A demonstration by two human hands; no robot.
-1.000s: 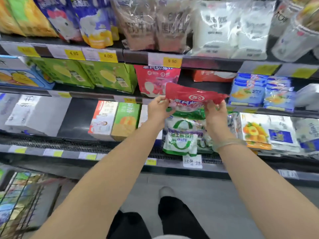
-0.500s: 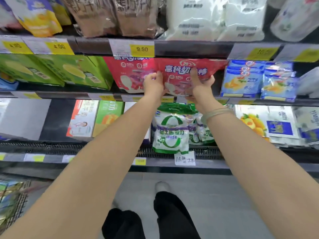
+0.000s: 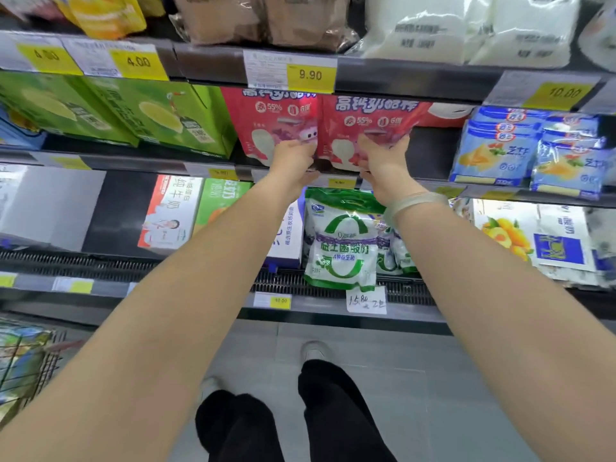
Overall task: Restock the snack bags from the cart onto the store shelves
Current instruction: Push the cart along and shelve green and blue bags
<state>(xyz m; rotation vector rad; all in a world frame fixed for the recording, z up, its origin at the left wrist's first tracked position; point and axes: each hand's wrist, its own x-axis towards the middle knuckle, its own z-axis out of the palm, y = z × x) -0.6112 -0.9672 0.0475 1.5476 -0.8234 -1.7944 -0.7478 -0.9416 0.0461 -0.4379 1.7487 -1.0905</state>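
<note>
A red snack bag stands upright on the middle shelf, just right of a matching red bag. My left hand grips the bag's lower left edge. My right hand holds its lower right side, fingers spread against the front. The bag's bottom is hidden behind my hands. The wire cart with colourful bags shows at the lower left edge.
Green cartons stand left of the red bags, and blue-and-white packets to the right. White and green pouches fill the shelf below. Brown and white bags sit on the shelf above, with yellow price tags.
The red bag went from flat in front of the lower shelf to upright on the middle shelf beside the matching bag. Both hands slid down from its top to its lower edge.
</note>
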